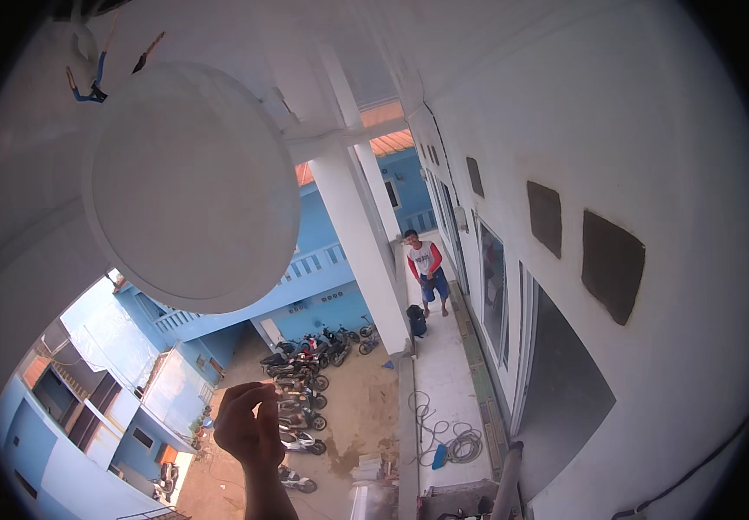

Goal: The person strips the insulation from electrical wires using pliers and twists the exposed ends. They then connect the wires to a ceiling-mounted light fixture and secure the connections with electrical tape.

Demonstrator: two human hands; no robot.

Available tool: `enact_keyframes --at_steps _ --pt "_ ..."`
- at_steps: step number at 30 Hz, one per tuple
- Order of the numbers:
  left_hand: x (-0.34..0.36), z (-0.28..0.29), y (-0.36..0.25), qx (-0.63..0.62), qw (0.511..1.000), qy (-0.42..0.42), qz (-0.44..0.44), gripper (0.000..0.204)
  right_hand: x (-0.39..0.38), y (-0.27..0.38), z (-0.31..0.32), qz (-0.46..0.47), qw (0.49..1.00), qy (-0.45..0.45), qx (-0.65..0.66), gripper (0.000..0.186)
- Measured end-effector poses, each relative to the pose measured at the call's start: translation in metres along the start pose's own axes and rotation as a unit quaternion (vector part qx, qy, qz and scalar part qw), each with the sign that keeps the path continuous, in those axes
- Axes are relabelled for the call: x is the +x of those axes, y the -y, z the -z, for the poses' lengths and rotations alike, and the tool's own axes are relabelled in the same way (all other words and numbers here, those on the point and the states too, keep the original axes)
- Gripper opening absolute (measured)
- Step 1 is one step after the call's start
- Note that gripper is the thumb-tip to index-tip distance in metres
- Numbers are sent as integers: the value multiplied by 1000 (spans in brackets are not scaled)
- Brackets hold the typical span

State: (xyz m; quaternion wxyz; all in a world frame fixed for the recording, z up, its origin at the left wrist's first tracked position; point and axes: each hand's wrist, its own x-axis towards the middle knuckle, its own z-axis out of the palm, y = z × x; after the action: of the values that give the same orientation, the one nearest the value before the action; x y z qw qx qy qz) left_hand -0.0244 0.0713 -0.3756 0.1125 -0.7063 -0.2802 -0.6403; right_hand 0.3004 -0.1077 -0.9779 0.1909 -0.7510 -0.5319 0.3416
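Observation:
My left hand [249, 420] rises from the lower edge, fingers curled into a pinch; whatever is at the fingertips is too small to make out. Above it is a large, pale round disc [188, 186] near the white ceiling. Several loose wire ends [88, 91], blue and dark, stick out beside the disc’s upper left. My right hand is out of view.
A person [426, 269] stands on the narrow walkway [439, 364] beside a pillar [348, 243] and a wall [669, 173] with openings. A coiled hose [461, 442] lies on the walkway. Several motorbikes [301, 416] are parked in the courtyard below, among blue buildings.

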Motion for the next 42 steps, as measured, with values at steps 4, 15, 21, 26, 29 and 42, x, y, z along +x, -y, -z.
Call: enact_keyframes --at_steps 4,15,21,26,29,42 --pt "67 31 -25 -105 987 -111 -51 33 49 22 62 245 916 -295 -117 28" --pt "265 61 -85 -174 977 -85 -92 29 -57 374 494 402 725 -400 391 18" --pt "279 66 -112 -143 985 -21 -99 27 -168 518 554 634 616 -422 202 17" --pt "289 70 -125 -76 995 10 -71 31 -204 579 572 721 532 -437 78 15" --pt "292 66 -122 -78 994 12 -70 31 -213 606 571 728 520 -444 50 18" --pt "296 56 -110 -12 977 46 -209 19 -185 620 544 743 494 -448 -47 22"
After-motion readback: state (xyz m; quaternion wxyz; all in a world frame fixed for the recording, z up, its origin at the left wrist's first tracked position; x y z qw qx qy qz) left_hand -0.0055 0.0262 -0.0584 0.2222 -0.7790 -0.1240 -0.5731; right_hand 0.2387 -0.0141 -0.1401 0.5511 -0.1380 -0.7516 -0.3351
